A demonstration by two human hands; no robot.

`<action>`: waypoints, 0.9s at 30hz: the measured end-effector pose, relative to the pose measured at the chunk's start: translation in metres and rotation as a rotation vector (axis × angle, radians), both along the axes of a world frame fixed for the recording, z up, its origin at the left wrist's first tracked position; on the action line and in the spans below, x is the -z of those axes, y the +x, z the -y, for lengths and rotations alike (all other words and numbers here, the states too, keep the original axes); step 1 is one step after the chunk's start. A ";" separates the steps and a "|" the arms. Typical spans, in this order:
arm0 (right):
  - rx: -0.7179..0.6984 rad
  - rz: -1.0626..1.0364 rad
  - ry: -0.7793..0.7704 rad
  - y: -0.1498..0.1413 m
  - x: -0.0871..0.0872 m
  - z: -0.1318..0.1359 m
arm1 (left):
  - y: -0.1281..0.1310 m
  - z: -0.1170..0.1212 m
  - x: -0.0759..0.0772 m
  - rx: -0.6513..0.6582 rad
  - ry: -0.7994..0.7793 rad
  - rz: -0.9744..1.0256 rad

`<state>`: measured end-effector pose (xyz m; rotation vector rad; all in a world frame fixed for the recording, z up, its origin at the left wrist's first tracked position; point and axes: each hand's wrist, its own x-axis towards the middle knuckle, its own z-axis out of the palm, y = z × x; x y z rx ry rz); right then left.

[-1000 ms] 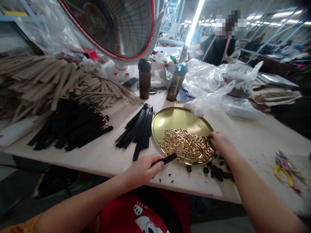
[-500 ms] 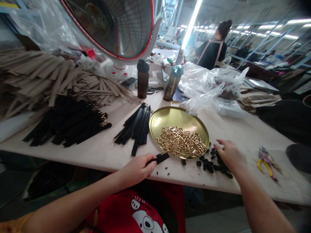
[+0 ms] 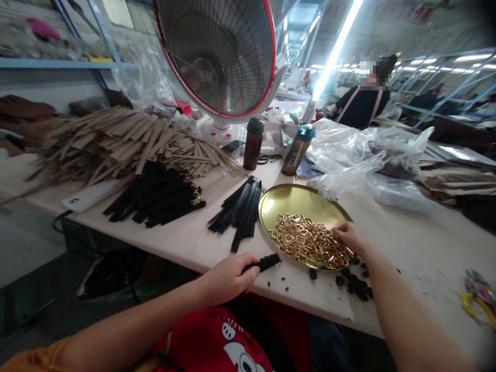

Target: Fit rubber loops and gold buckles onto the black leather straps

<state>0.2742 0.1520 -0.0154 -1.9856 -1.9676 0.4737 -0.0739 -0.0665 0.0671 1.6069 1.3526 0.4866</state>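
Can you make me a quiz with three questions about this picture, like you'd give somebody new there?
1. True or false: the left hand is empty.
2. Which of these is nearest the right hand? A) tan strips; B) gold metal pieces; C) fan.
3. How many bottles stand just beyond the gold tray?

Key
1. False; it holds a black strip.
2. B; the fingers are right at the pile's edge.
3. Two.

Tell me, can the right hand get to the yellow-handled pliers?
Probably yes: the yellow-handled pliers lie uncovered on the table to the right of the right hand, with nothing tall standing between them.
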 end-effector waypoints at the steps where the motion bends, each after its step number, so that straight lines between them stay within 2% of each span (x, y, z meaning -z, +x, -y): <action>1: 0.015 -0.035 0.040 -0.003 -0.003 0.005 | 0.001 -0.001 0.000 0.003 0.014 0.003; 3: 0.022 -0.110 0.093 -0.013 -0.012 0.020 | 0.003 -0.006 -0.001 0.007 0.040 0.019; 6: -0.068 -0.322 0.059 -0.045 -0.031 0.055 | 0.011 -0.019 -0.004 0.010 0.080 0.076; 8: -0.166 -0.693 -0.085 -0.076 -0.047 0.085 | 0.017 -0.031 -0.006 -0.006 0.125 0.113; 10: -0.192 -0.859 -0.168 -0.107 -0.059 0.113 | 0.023 -0.041 -0.005 -0.041 0.184 0.127; 12: -0.241 -0.936 -0.255 -0.133 -0.064 0.134 | 0.025 -0.049 -0.002 -0.059 0.237 0.105; 15: -0.309 -0.959 -0.321 -0.157 -0.056 0.150 | 0.024 -0.052 0.005 -0.065 0.271 0.027; 20: -0.338 -1.022 -0.384 -0.167 -0.035 0.154 | 0.018 -0.049 0.019 -0.024 0.237 -0.049; 23: -0.336 -1.142 -0.486 -0.166 -0.034 0.158 | 0.016 -0.051 0.024 -0.015 0.166 0.010; 25: -0.323 -1.223 -0.568 -0.165 -0.035 0.161 | 0.016 -0.052 0.024 -0.051 0.127 0.051; 27: -0.284 -1.282 -0.584 -0.166 -0.033 0.165 | 0.015 -0.052 0.023 -0.084 0.121 0.061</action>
